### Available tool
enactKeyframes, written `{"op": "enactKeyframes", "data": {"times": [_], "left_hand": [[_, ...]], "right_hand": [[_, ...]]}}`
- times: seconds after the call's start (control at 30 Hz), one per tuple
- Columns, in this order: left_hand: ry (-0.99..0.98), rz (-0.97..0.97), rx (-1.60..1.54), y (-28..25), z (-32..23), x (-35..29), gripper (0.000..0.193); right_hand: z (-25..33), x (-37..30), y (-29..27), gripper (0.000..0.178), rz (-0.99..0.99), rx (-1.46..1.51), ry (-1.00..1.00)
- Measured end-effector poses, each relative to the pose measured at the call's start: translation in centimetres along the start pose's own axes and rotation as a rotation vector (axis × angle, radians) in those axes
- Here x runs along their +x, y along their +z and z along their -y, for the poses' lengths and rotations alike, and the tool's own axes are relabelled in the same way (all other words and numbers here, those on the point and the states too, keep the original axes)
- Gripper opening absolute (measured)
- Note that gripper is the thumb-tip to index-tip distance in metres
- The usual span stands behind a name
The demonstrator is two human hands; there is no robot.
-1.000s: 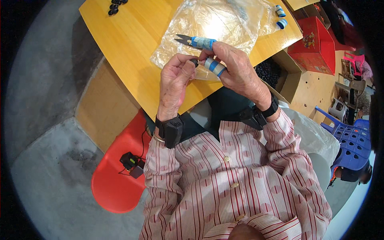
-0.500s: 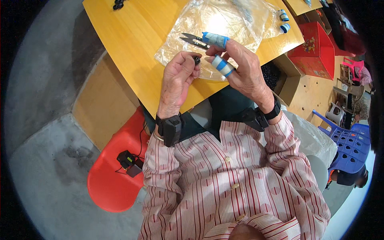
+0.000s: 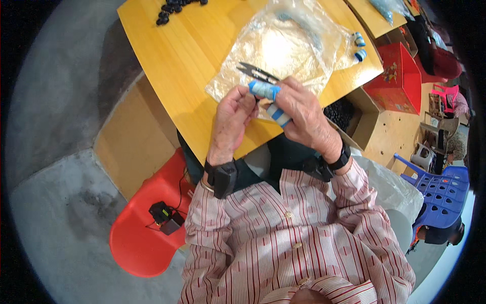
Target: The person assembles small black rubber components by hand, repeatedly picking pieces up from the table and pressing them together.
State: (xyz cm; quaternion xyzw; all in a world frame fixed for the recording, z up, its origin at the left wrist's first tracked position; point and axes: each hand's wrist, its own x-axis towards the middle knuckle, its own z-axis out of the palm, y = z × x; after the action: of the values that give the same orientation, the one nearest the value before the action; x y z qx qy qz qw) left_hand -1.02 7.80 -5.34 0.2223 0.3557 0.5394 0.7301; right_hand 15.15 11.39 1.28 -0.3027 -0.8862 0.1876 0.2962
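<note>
My left hand is closed in a pinch on a small round black part, which the fingers mostly cover. My right hand holds a pair of black thread snips, blades pointing left and slightly apart, above the fingertips. Blue-and-white wraps cover the right thumb and forefinger; the forefinger wrap reaches the left fingertips. Both hands meet over the table's near edge, in front of a clear plastic bag lying flat.
Several black parts lie at the far left of the yellow table. Two blue-and-white finger wraps rest on the right. Below stands a cardboard box of black pieces, beside a red box. A red chair is at left.
My right hand has moved left and down, so its wrapped fingers now meet my left fingertips at the black part. The snips stay in the right hand. The view has shifted slightly.
</note>
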Motion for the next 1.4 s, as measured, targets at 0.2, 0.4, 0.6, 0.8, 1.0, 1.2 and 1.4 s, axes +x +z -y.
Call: {"op": "enactKeyframes", "data": {"times": [0.2, 0.4, 0.6, 0.8, 1.0, 1.2, 1.4], "left_hand": [[0.057, 0.083, 0.014, -0.2, 0.3, -0.2, 0.02], [0.101, 0.02, 0.076, -0.2, 0.5, -0.2, 0.018], [0.059, 0.003, 0.155, 0.3, -0.1, -0.4, 0.019], [0.034, 0.012, 0.121, 0.2, -0.6, -0.6, 0.019], [-0.026, 0.032, 0.115, 1.5, -1.1, -0.5, 0.019], [-0.072, 0.016, 0.067, 0.6, -1.0, -0.7, 0.02], [-0.089, 0.032, 0.147, 1.1, -1.9, -0.7, 0.02]], "right_hand": [[0.0, 0.0, 0.0, 0.057, 0.086, 0.004, 0.027], [-0.3, 1.0, -0.7, 0.048, 0.12, 0.05, 0.016], [-1.8, 3.1, -1.7, 0.033, 0.149, 0.19, 0.064], [-8.1, 10.8, -1.5, 0.023, 0.005, -0.075, 0.185], [-14.7, 16.9, -1.6, 0.024, 0.054, -0.529, 0.301], [-17.8, 19.1, 1.6, 0.043, 0.104, -0.587, 0.196], [-19.6, 19.8, 1.6, 0.045, 0.186, -0.64, 0.271]]}}
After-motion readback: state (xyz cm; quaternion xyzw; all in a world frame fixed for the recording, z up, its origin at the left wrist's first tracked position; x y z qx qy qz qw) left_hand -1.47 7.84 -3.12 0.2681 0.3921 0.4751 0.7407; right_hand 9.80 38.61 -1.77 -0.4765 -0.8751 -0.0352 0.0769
